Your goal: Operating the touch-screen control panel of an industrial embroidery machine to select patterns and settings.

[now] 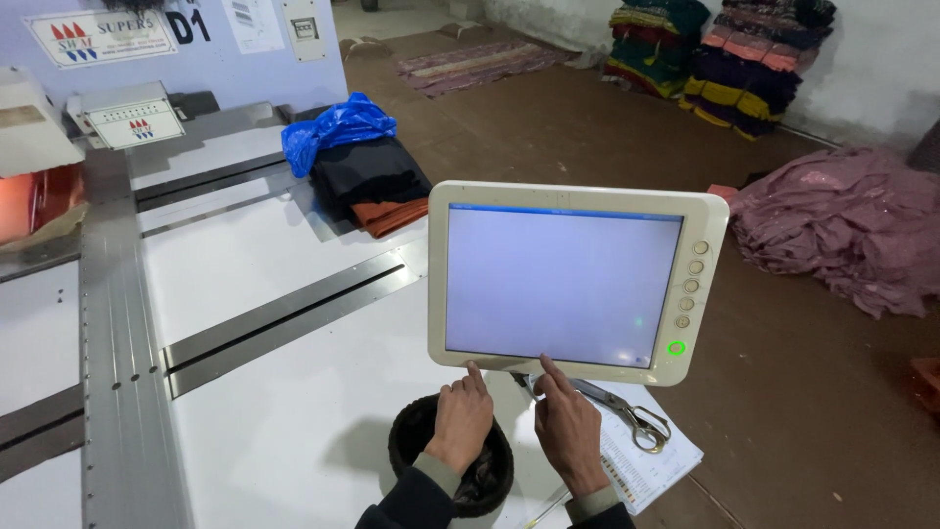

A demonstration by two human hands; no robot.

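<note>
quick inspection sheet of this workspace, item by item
surface: white machine table with grey metal rails
job's things: cream touch-screen panel, screen lit and blank, green light lit
clutter: black bowl, scissors on a paper sheet, folded dark cloth with a blue bag
grippers: left hand and right hand, forefingers at the panel's lower edge, holding nothing
cables: nothing seen
surroundings: brown floor, pink fabric heap, stacked cloth

cream panel [578, 201], pale lilac screen [558, 284]
</note>
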